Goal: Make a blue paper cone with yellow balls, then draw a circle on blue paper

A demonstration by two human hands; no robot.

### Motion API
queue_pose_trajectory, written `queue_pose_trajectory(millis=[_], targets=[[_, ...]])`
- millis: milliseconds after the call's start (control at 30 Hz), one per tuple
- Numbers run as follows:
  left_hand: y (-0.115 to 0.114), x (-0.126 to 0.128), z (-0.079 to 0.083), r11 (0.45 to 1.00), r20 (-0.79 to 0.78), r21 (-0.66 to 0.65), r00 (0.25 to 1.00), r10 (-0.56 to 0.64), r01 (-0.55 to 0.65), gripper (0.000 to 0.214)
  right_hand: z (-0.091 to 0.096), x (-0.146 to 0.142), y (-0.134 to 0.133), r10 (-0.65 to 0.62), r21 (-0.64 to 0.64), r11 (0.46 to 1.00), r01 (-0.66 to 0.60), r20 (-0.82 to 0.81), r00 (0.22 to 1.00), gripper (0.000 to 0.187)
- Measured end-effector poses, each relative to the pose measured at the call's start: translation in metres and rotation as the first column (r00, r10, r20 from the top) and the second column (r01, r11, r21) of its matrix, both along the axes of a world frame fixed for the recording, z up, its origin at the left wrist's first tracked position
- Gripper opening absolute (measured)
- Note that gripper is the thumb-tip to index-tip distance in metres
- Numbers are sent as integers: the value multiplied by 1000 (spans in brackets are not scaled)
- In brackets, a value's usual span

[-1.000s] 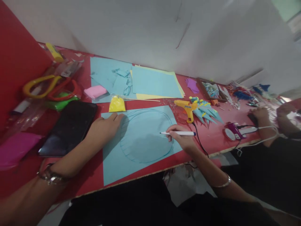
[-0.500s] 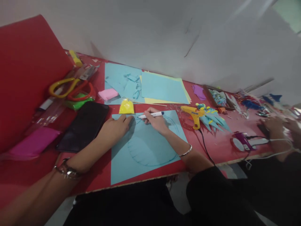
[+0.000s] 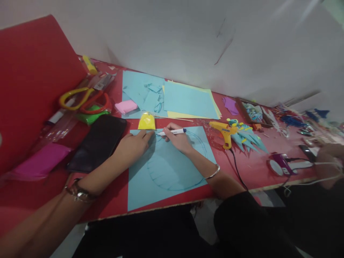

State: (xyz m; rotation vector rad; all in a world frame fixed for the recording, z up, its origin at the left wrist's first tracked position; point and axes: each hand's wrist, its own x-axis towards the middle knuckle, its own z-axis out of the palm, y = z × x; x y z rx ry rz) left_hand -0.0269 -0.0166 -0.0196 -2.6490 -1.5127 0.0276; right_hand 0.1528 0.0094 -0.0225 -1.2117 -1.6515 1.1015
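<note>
A light blue sheet of paper (image 3: pixel 174 172) lies at the table's front edge, bearing a large marker-drawn curve with short strokes along its lower left inner side. My right hand (image 3: pixel 178 139) grips a white marker (image 3: pixel 176 132) with a dark blue end, its tip at the top of the sheet. My left hand (image 3: pixel 134 145) rests on the sheet's upper left part, fingers stretched toward the marker tip and nothing in it. Just beyond the fingers sits a yellow packet (image 3: pixel 146 122). A black phone (image 3: pixel 98 143) lies left of my left hand, partly behind the wrist.
Scissors (image 3: pixel 77 100) and a magenta packet (image 3: pixel 43 161) lie to the left. Stacked blue sheets (image 3: pixel 190 100) are at the back. A yellow glue gun (image 3: pixel 224 132) with a cord and a purple-and-white device (image 3: pixel 282 164) stand right. Another person's hand (image 3: pixel 330 157) is at the far right.
The view has shifted slightly. My hands and the marker stay in nearly the same place on the sheet. At far right, the other person's hand has moved off a dark object.
</note>
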Motion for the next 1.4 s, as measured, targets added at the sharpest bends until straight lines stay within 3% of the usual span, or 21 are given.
queue_pose_trajectory(millis=[333,567,1067,1400], targets=[[1,0,3,998,31,-54,999,31,-30,43,-4,-1,0,-9,14,1000,8,82,997,23],[1,-1,0,999,40,-32,999,23,-22,40,3,-2,-9,33,-22,999,-31,117,993,20],[1,-2,-5,999,56,53,998,-14,11,40,8,9,-64,161,-120,983,-141,182,970,17],[1,-2,-5,1000,102,20,995,-2,0,41,17,16,-92,237,-152,968,-202,266,935,17]])
